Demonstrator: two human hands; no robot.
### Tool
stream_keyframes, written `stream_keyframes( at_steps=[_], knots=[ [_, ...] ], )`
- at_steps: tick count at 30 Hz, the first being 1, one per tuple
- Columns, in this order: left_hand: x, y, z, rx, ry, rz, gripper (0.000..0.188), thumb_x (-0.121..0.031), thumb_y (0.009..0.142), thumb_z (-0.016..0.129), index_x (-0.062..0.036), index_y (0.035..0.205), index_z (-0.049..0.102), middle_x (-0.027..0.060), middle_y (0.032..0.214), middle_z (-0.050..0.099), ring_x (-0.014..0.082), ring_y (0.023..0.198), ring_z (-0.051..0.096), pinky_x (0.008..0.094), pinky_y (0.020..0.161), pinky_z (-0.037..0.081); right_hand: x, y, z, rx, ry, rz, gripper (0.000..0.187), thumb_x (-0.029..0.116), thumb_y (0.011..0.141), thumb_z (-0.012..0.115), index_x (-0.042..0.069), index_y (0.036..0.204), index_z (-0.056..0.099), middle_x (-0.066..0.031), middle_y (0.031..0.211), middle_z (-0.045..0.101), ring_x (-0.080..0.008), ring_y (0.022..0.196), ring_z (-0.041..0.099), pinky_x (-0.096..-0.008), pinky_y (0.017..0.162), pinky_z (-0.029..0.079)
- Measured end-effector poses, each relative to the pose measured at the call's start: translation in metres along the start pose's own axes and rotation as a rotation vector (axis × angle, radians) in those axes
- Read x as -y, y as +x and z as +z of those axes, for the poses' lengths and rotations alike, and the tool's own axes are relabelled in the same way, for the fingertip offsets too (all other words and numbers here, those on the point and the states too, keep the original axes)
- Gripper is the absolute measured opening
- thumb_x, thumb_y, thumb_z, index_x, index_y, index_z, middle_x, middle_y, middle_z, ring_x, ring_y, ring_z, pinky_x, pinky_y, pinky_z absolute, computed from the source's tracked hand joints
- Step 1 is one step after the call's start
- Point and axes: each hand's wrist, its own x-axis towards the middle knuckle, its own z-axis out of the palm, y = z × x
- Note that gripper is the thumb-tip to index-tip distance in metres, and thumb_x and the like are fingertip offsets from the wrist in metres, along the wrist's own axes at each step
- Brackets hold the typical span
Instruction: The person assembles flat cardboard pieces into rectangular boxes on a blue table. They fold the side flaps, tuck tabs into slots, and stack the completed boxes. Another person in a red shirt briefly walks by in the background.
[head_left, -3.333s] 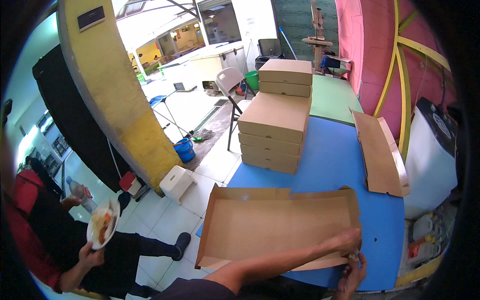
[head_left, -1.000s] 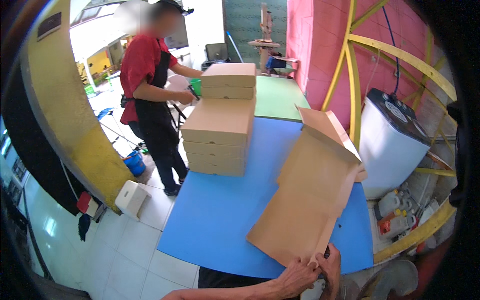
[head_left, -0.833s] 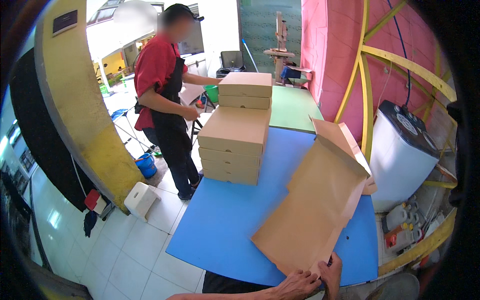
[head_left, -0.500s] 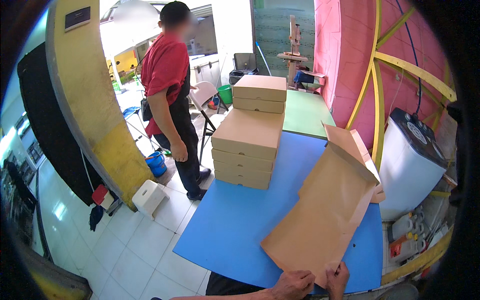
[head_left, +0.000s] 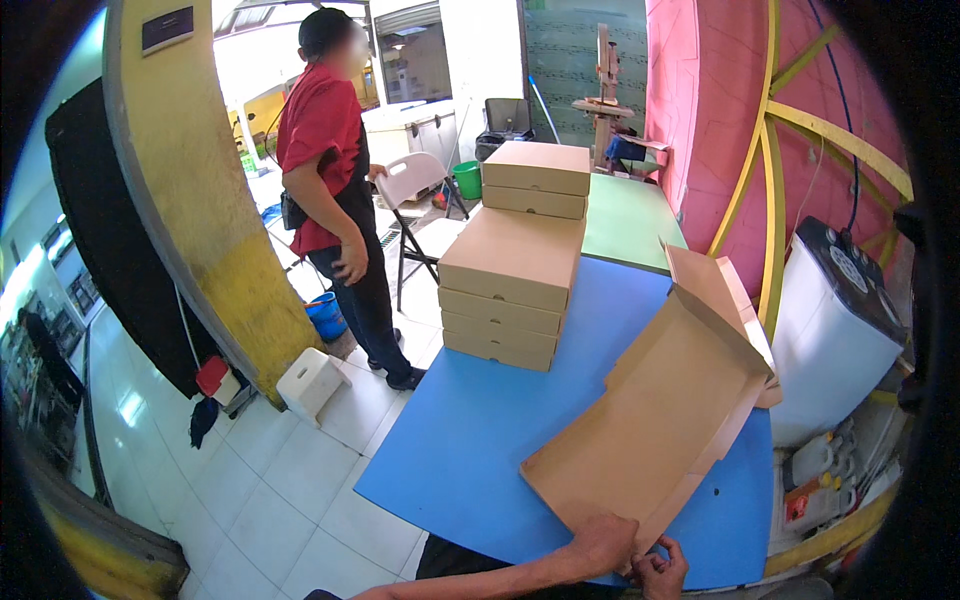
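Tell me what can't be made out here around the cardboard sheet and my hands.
- Head view: the right hand is partly cut off by the lower edge, so its grip is unclear.
- The left hand covers the near corner of the cardboard sheet.
- The sheet hides the blue table beneath it.
- Contents of the stacked boxes: closed.
- The white appliance fades into the dark rim.

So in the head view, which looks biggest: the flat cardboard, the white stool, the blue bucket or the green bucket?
Largest to smallest:
1. flat cardboard, though it is nearest the camera
2. white stool
3. blue bucket
4. green bucket, farthest away, so its true size is unsure
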Motion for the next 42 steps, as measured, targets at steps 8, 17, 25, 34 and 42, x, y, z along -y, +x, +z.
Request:
stream_keyframes(
  at_steps=[8,17,25,34,42],
  knots=[
    [0.008,-0.002,0.010,-0.007,-0.081,0.017,0.025,-0.020,0.078,0.074,-0.0011,0.091,0.065,0.0234,0.084,0.070,0.0433,0.087,0.069,0.0528,0.076,0.053,-0.012,-0.002,0.009,-0.062,0.333,0.098,0.055,0.003,0.087,0.073,-0.004,0.137,0.049,-0.0064,0.102,0.065,-0.0145,0.078,0.063,-0.0246,0.060,0.049],
    [0.009,-0.007,0.013,-0.058,-0.135,0.001,0.020,-0.022,0.089,0.063,-0.0031,0.091,0.067,0.0241,0.082,0.069,0.0449,0.082,0.067,0.0541,0.073,0.050,0.004,0.000,0.009,-0.099,0.147,0.100,0.044,0.003,0.085,0.077,-0.001,0.122,0.055,-0.0057,0.079,0.067,-0.0106,0.067,0.061,-0.0246,0.058,0.047],
    [0.012,-0.010,0.011,-0.073,-0.238,0.036,0.027,-0.025,0.094,0.064,0.0005,0.086,0.065,0.0258,0.080,0.067,0.0448,0.076,0.066,0.0521,0.067,0.050,0.000,0.001,0.006,-0.090,0.067,0.084,0.047,-0.001,0.085,0.075,-0.003,0.127,0.053,-0.0030,0.072,0.062,-0.0090,0.066,0.059,-0.0250,0.056,0.048],
    [-0.002,-0.002,-0.014,0.003,-0.332,-0.015,0.025,-0.021,0.096,0.065,0.0026,0.088,0.064,0.0229,0.069,0.064,0.0396,0.069,0.066,0.0466,0.063,0.049,0.004,0.002,0.007,-0.048,0.273,0.144,0.051,0.001,0.085,0.075,-0.003,0.130,0.051,0.0000,0.075,0.059,-0.0073,0.064,0.058,-0.0225,0.052,0.051],
    [0.007,-0.002,-0.020,0.107,-0.585,0.003,0.013,-0.006,0.090,0.070,0.0031,0.089,0.060,0.0166,0.070,0.064,0.0231,0.062,0.063,0.0373,0.059,0.048,-0.001,0.007,0.019,-0.115,0.214,0.054,0.047,-0.001,0.087,0.071,-0.003,0.130,0.051,-0.0019,0.074,0.061,-0.0074,0.061,0.057,-0.0239,0.050,0.051]
  ],
)
